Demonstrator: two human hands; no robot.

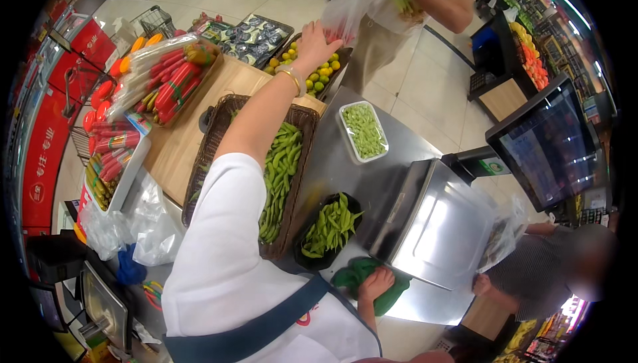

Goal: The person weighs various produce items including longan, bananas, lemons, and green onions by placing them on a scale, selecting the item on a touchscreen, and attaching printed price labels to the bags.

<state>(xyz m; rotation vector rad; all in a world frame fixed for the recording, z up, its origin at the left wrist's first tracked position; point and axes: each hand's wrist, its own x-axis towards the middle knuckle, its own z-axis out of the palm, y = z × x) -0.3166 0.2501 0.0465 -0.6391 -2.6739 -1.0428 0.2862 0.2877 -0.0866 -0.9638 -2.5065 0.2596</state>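
My left hand (314, 49), with a bracelet at the wrist, stretches far forward over the counter with its fingers apart. Its fingertips are at the lower part of a clear plastic bag (345, 11) with something red in it; I cannot tell whether they touch. A person in a white top has hands at the bag's top. Close to my body, my right hand (376, 283) has its fingers curled on a bunched green cloth (391, 300) beside the steel scale (438, 228). Under my left arm lies a brown wicker basket (309, 128) of green pods (284, 173).
A black tray (305, 256) of green peppers and a wrapped white tray (365, 131) of shelled beans rest on the steel counter. Yellow-green citrus (319, 76) fills a basket ahead. Red packaged sausages (177, 89) stand left. A monitor (548, 143) and another person (533, 268) are right.
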